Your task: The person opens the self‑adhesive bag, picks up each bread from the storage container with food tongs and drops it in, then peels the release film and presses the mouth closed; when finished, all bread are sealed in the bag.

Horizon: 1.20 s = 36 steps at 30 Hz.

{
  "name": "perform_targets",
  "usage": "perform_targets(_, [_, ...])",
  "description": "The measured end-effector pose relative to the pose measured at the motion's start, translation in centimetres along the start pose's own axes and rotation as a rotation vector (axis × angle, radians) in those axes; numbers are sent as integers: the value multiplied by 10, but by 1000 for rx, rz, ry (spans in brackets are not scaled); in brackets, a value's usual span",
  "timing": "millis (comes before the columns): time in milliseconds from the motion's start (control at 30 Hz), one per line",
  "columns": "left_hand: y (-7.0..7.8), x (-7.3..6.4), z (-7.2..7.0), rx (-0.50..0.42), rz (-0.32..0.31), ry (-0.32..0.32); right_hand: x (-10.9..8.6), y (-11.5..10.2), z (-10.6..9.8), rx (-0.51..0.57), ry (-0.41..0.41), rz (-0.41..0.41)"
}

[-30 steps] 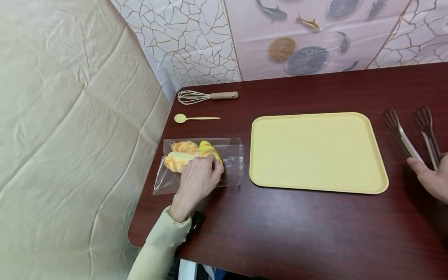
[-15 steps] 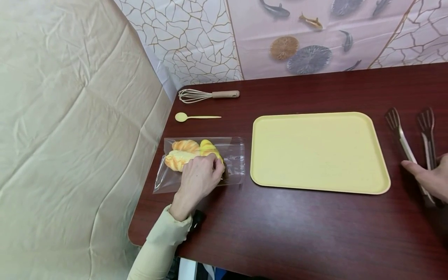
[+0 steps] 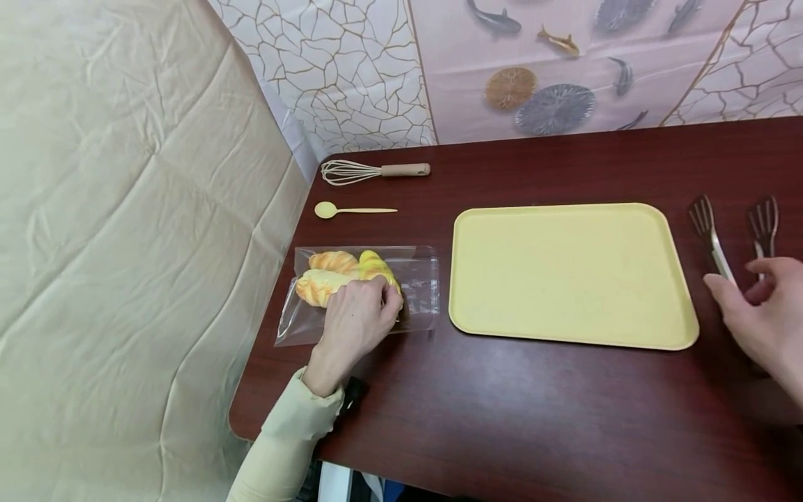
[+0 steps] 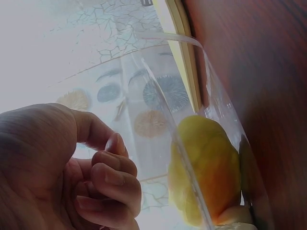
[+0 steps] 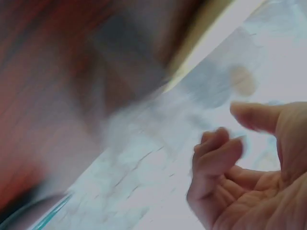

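A clear plastic bag (image 3: 419, 289) holds several croissant-shaped breads: a yellow one (image 3: 371, 263) and paler ones (image 3: 318, 287). Over the bag's near side is my left hand (image 3: 359, 310). In the left wrist view, its fingers are loosely curled beside the bag's film, with a gap between them and the yellow bread (image 4: 206, 167). Metal tongs (image 3: 721, 258) with slotted ends lie spread at the right of the table. My right hand (image 3: 768, 314) hovers over their handle part, hiding it; in the right wrist view its thumb stands apart from bent fingers (image 5: 218, 155), nothing between them.
A yellow rectangular tray (image 3: 571, 275) lies between the bag and the tongs. Behind the bag are a small yellow spoon (image 3: 326, 210) and a whisk (image 3: 404, 169). A patterned cloth backs the dark red table (image 3: 533, 411), and a pale cloth hangs at its left.
My right hand has let go of the tongs and risen leftward over them; they were in its grip and now lie on the table. My left hand has stayed at the bag.
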<state>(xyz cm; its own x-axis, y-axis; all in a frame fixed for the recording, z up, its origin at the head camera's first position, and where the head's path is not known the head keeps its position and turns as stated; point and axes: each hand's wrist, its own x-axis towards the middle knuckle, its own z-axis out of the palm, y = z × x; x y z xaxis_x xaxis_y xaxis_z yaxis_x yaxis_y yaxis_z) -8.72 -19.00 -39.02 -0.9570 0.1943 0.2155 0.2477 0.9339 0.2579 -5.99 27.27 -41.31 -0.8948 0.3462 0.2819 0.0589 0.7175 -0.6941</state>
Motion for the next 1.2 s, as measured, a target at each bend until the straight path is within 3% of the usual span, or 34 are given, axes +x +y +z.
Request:
perform_targets(100, [0,0,0,-2,4,5,-11,-28,-1,-110,-100,-126])
perform_targets(200, [1,0,0,-7,10,3,-24,-53,10,-151,-181,-249])
perform_targets(400, [0,0,0,-13,6,-14,-58,-99,54,-18,-316,-433])
perform_targets(500, [0,1,0,-6,11,-10,-70,-121,74,73,-425,-466])
perform_targets(600, [0,2,0,5,23,2,-79,-142,91,147,-535,-444])
perform_targets(733, [0,3,0,13,30,9,-89,-164,116,223,-608,-434])
perform_targets(800, [1,4,-1,16,31,5,-93,-172,127,264,-653,-400])
perform_targets(867, [2,4,-1,19,31,-3,-98,-179,135,335,-737,-303])
perform_targets(1033, [2,4,-1,31,31,-15,-109,-196,148,541,-958,93])
perform_targets(1133, [-1,4,1,15,33,-11,-113,-205,154,629,-982,256])
perform_targets(1200, [-8,5,11,20,39,5,-116,-210,157,675,-954,335])
